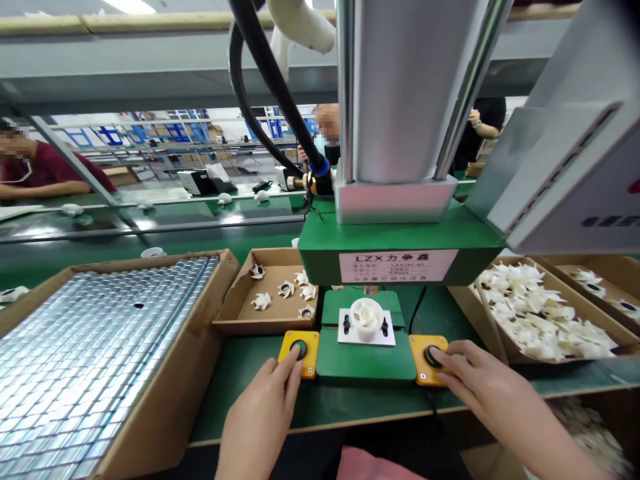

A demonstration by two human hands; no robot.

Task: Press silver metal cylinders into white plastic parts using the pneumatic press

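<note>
My left hand rests a stretched finger on the green push button of the left yellow control box; its other fingers are partly hidden. On the right, my right hand has its fingers apart and touches the black push button of the other yellow box. Neither hand holds a thing. Between them, a white fan wheel sits in a round white holder on the green press base. The green press head hangs above it.
A carton of shiny metal cylinders stands at left. Beside it, a shallow cardboard tray holds several fan wheels. At right is a box of white fan wheels. Black hoses run to the press. People stand or sit beyond the bench.
</note>
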